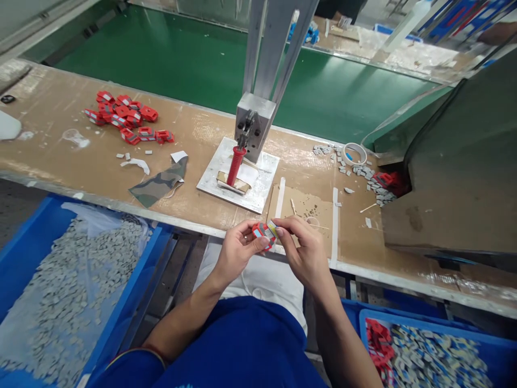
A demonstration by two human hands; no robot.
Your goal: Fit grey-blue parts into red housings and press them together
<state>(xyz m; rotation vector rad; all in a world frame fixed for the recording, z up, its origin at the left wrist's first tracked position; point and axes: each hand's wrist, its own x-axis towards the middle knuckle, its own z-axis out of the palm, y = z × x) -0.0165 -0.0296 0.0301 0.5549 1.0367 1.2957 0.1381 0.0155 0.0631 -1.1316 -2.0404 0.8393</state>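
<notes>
Close to the table's front edge, my left hand (236, 250) is closed around a small red plastic part (259, 230) with grey and light-coloured patches. My right hand (307, 250) pinches a small grey and yellow piece (273, 227) between thumb and forefinger, right against the red part. Whether the two are joined, I cannot tell. Beyond my hands stands a hand press with a red lever handle (236, 164) over a metal base plate (250, 199).
Red parts (121, 113) are heaped at the table's left, near a camouflage cloth scrap (161, 183). Small grey pieces (323, 150) and a tape roll (354, 154) lie right. A blue bin (155, 237) holds grey pieces; another tray (363, 328) holds mixed parts.
</notes>
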